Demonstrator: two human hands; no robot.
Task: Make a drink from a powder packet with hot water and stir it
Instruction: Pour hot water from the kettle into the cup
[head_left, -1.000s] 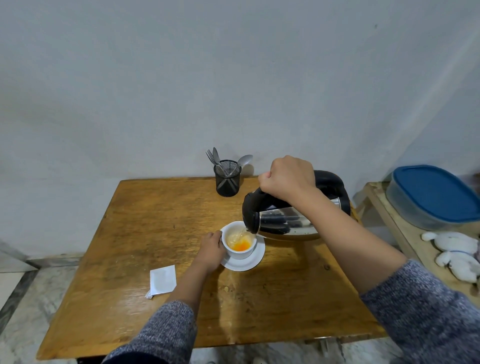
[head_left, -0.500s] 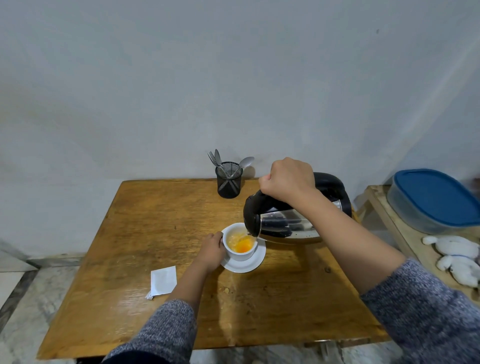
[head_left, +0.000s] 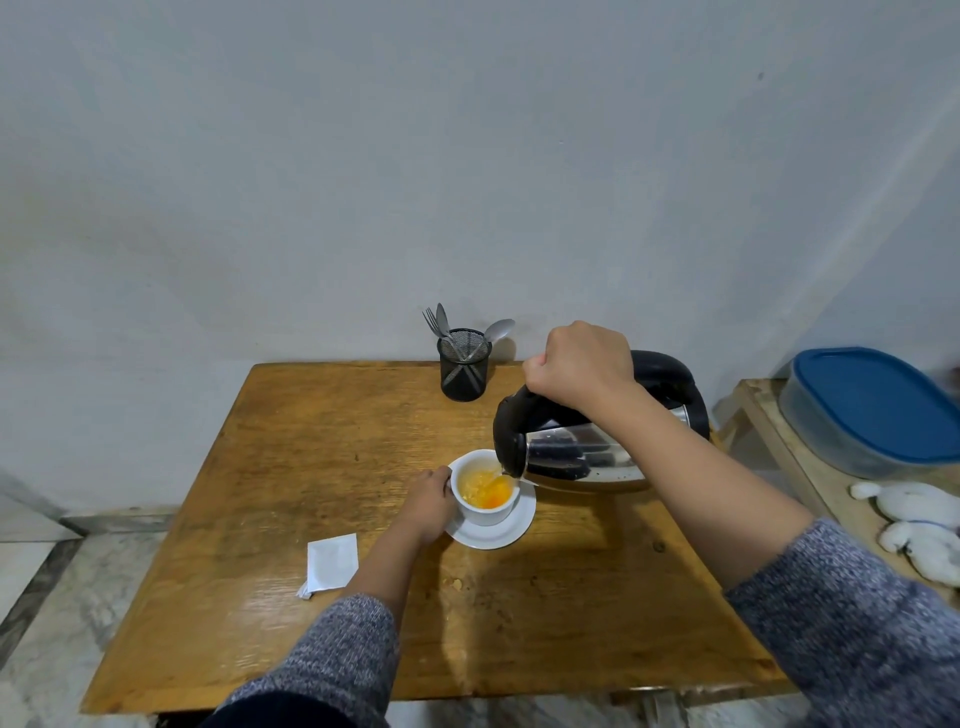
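A white cup (head_left: 488, 512) stands on a white saucer (head_left: 506, 532) in the middle of the wooden table (head_left: 311, 447). Orange-yellow liquid partly fills the cup. My left hand (head_left: 428, 501) grips the cup's left side. My right hand (head_left: 582, 366) is closed on the black handle of a steel kettle (head_left: 582, 454), which is tilted left with its spout over the cup's rim, and water runs into the cup. A torn white powder packet (head_left: 332, 564) lies flat on the table to the left of my left forearm.
A black mesh holder (head_left: 464, 371) with forks and spoons stands at the table's far edge by the wall. To the right, a wooden side shelf (head_left: 763, 415) carries a blue-lidded plastic container (head_left: 872, 405) and white objects (head_left: 914, 525). Marble floor shows at the left.
The liquid in the cup has risen and spread as the kettle keeps pouring. Both hands hold nearly the same places.
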